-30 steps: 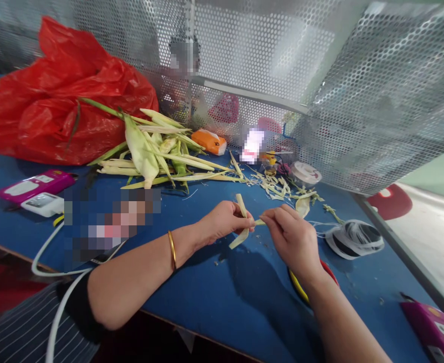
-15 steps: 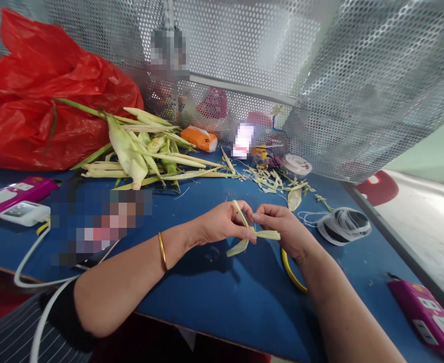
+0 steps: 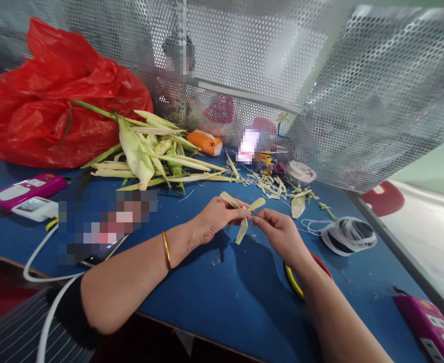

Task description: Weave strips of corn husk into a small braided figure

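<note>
Inside the bench's front edge [image 3: 199,322], the left hand [image 3: 216,217] pinches crossed husk strips [image 3: 242,231]; the right hand [image 3: 280,229] pinches something unclear. Adjusting the crossing, seemingly; next needs steady fingers.

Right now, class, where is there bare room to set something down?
On the blue tabletop, between the left forearm and yellow curved loop; also between the white thread spool and right purple case. Both show specks. Crowded: the back, with red plastic bag, green husk pile and pale husk scraps.
</note>
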`<state>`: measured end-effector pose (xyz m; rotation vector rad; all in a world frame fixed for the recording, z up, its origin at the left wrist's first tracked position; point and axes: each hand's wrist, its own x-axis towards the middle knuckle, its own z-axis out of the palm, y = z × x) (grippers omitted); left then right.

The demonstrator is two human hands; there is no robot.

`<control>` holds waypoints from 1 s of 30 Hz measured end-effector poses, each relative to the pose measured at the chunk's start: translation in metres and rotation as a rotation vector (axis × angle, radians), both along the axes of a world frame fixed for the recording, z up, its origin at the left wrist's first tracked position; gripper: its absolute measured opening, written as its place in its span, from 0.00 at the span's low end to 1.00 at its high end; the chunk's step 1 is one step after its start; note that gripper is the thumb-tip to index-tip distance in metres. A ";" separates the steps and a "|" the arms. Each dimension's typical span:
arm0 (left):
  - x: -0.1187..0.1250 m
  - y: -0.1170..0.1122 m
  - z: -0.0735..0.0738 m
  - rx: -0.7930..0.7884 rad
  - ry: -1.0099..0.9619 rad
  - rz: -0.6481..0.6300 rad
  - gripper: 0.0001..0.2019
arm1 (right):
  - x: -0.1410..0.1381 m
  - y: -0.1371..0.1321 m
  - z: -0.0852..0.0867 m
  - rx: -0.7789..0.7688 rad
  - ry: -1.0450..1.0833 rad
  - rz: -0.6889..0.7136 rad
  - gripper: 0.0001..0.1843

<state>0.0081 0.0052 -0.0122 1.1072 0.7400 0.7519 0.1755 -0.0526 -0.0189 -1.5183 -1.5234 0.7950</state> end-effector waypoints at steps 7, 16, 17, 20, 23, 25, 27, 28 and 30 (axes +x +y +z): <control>0.001 0.000 -0.003 -0.046 -0.022 0.019 0.08 | -0.009 -0.008 0.007 0.329 0.038 0.084 0.13; 0.002 -0.003 -0.003 0.096 0.072 -0.054 0.04 | -0.019 -0.008 0.002 0.245 0.178 0.077 0.14; 0.002 -0.003 -0.003 0.120 0.089 -0.052 0.05 | -0.020 -0.009 0.002 0.262 0.138 0.076 0.14; 0.003 -0.002 -0.005 0.152 0.118 -0.046 0.07 | -0.023 -0.013 0.004 0.294 0.071 0.068 0.14; 0.003 0.000 -0.007 0.182 0.143 -0.058 0.07 | -0.024 -0.015 0.004 0.306 0.061 0.062 0.14; 0.002 0.002 -0.009 0.275 0.188 -0.078 0.08 | -0.024 -0.014 0.003 0.278 0.077 0.072 0.14; -0.001 0.003 -0.011 0.470 0.309 -0.073 0.10 | -0.024 -0.013 0.001 0.227 0.084 0.065 0.14; -0.003 0.004 -0.012 0.606 0.400 -0.059 0.10 | -0.023 -0.012 0.000 0.213 0.074 0.052 0.13; -0.006 0.003 -0.012 0.897 0.619 0.030 0.09 | -0.022 -0.010 -0.003 0.226 0.037 0.018 0.13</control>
